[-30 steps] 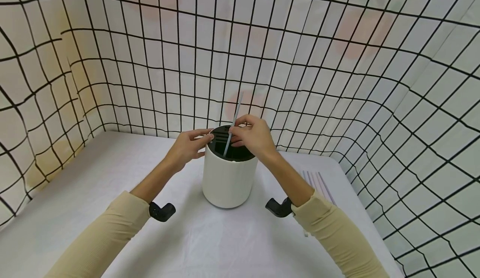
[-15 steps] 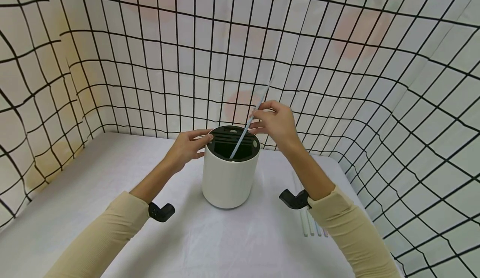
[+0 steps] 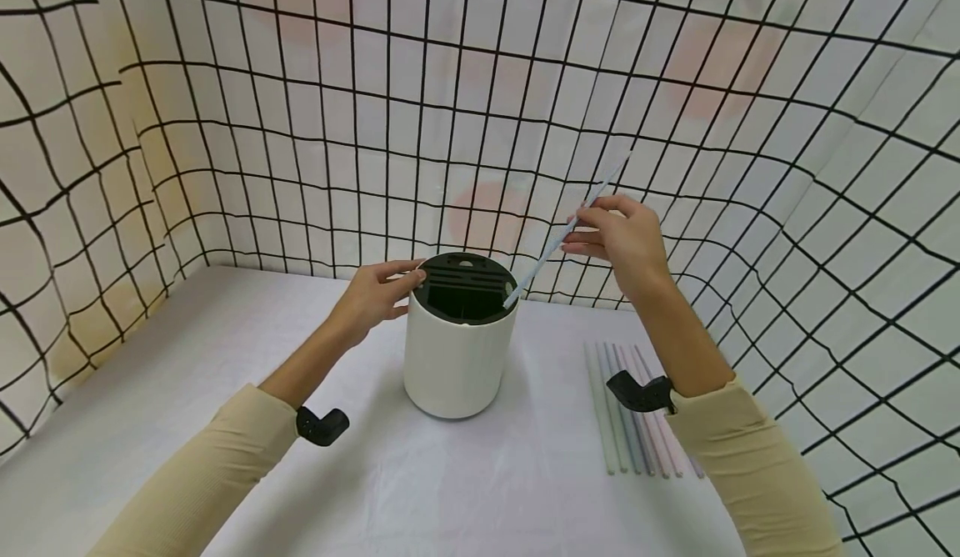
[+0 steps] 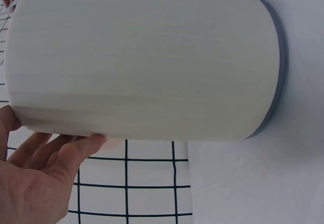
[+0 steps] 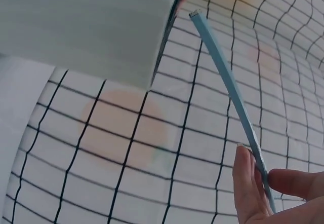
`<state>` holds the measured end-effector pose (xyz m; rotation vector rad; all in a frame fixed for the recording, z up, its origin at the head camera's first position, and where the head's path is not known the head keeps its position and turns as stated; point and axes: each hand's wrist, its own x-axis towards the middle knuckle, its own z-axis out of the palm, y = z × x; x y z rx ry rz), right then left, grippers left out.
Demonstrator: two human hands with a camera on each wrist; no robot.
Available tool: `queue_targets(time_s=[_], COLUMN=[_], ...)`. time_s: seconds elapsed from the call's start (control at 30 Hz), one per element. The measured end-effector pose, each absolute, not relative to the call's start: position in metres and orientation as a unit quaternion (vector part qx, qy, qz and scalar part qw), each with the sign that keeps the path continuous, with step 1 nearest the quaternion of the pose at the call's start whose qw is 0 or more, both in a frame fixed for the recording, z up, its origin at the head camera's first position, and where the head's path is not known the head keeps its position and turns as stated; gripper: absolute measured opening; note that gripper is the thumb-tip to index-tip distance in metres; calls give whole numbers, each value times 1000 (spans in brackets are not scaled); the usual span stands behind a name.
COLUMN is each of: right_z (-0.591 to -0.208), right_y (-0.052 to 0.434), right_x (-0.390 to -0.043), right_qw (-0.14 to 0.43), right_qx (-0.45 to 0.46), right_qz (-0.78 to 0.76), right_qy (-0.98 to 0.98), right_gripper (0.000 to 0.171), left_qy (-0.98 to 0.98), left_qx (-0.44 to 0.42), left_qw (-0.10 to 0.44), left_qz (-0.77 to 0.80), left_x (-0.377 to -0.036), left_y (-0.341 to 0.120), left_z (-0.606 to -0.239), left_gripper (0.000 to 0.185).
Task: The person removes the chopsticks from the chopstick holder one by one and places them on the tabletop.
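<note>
A white cylindrical utensil holder (image 3: pixel 455 365) with a slotted black top (image 3: pixel 465 263) stands upright mid-table. My left hand (image 3: pixel 378 294) holds its left rim, thumb on the top edge and fingers along the outer side; the left wrist view shows the fingers (image 4: pixel 76 153) against the white wall. My right hand (image 3: pixel 628 244) pinches a light blue chopstick (image 3: pixel 551 247) between thumb and fingers. The chopstick slants down to the left, its square lower end overlapping the holder's right rim in the head view. In the right wrist view, that chopstick (image 5: pixel 228 82) shows apart from the holder (image 5: pixel 81 26).
Several pastel chopsticks (image 3: pixel 633 415) in green, blue, purple and pink lie side by side on the white-covered table (image 3: pixel 450 490), right of the holder, partly under my right forearm. Black wire mesh (image 3: pixel 480 123) encloses the back and sides.
My right hand has moved right and slightly up, drawing the blue chopstick out of the holder's opening and tilting it more. The chopstick row has come into fuller view. The left hand stays put.
</note>
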<state>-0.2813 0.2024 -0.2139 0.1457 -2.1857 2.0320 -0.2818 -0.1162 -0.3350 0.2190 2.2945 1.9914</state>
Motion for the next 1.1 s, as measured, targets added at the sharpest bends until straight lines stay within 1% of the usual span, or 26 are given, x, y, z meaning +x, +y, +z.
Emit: queue_targets(time_s=[0.17, 0.4, 0.67, 0.83, 1.1], right_z=[-232, -283, -344, -375, -405], right_y=[223, 250, 272, 281, 288], right_x=[-285, -302, -313, -315, -309], right_qw=[61, 35, -1, -26, -71], right_qx=[28, -4, -33, -44, -60], right_qz=[662, 621, 565, 527, 508], right_qy=[-746, -783, -824, -849, -856], right_gripper=[31, 26, 39, 43, 39], left_qy=[750, 750, 748, 752, 753], left_qx=[70, 69, 72, 72, 71], left_qw=[48, 48, 45, 45, 45], left_qz=[656, 656, 658, 654, 653], left_x=[-282, -282, -283, -283, -282], left_y=[-117, -117, -117, -117, -118], left_z=[-335, -337, -338, -337, -337], left_gripper=[48, 48, 48, 47, 47])
